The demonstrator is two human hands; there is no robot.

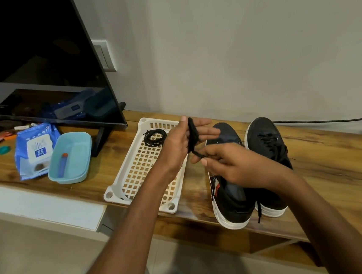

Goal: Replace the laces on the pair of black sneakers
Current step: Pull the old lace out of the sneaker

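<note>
Head view, starting at the far left: a dark television screen [31, 63] stands on a wooden shelf [332, 162], with small wrappers and oddments scattered under its lower edge. Near it lies a blue pack of wet wipes [34, 151], and just right of that a pale blue plastic tub [71, 158] with a small blue tube lying inside. Further right sits a white lattice tray [142, 162], long side running near to far; a coiled black lace [154, 137] rests at its far end.

Over the tray's right edge the left hand [182, 141] is raised with palm turned right and fingers straight, spread a little — a second black lace [193, 135] is wound in several turns around those fingers. One strand runs down from the winding to the right hand [233, 165], whose thumb and fingers pinch its end, the other fingers loosely curled.

Beneath and beyond the right hand stands the pair of black sneakers with white soles, side by side, toes toward the wall. The left sneaker [230, 200] shows an open tongue area with no lacing that I can make out; the right sneaker [266, 141] has black laces through its eyelets, one end hanging over the near edge — a black cable [328, 120] trails along the wall at far right
</note>
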